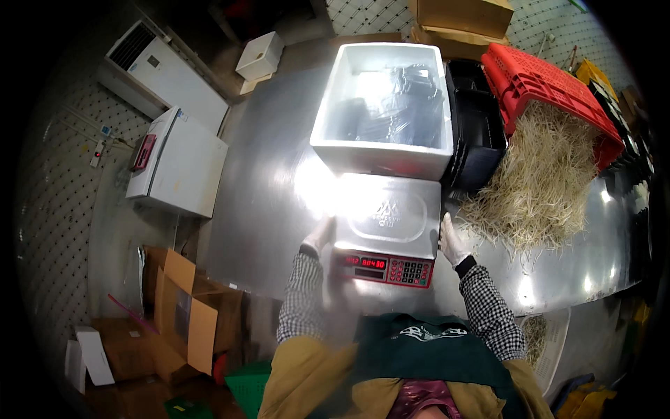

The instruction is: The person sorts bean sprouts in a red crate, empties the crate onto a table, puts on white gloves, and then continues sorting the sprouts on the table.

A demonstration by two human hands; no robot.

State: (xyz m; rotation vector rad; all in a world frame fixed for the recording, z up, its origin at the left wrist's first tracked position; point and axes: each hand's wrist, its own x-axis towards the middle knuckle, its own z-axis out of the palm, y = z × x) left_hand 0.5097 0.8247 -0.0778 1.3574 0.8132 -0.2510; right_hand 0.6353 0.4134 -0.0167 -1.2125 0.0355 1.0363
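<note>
A digital scale (384,216) with a flat metal pan, red housing, lit red display and keypad stands on the metal table (258,181) in front of me. My left hand (319,234), in a white glove, is at the scale's left side, its fingers pointing forward and partly washed out by glare. On the opposite side my right hand (452,241), also gloved, lies along the scale's edge with fingers stretched out. Just beyond the scale sits a white foam box (380,159) with dark, clear-wrapped contents. Black trays (477,126) are stacked against the box's right wall.
A pile of pale, thin sprout-like strands (534,185) spreads over the table's right, under a tipped red crate (551,87). Left of the table stand a white cabinet (185,167) and an open cardboard box (178,307). A green crate (248,387) is low, near my left.
</note>
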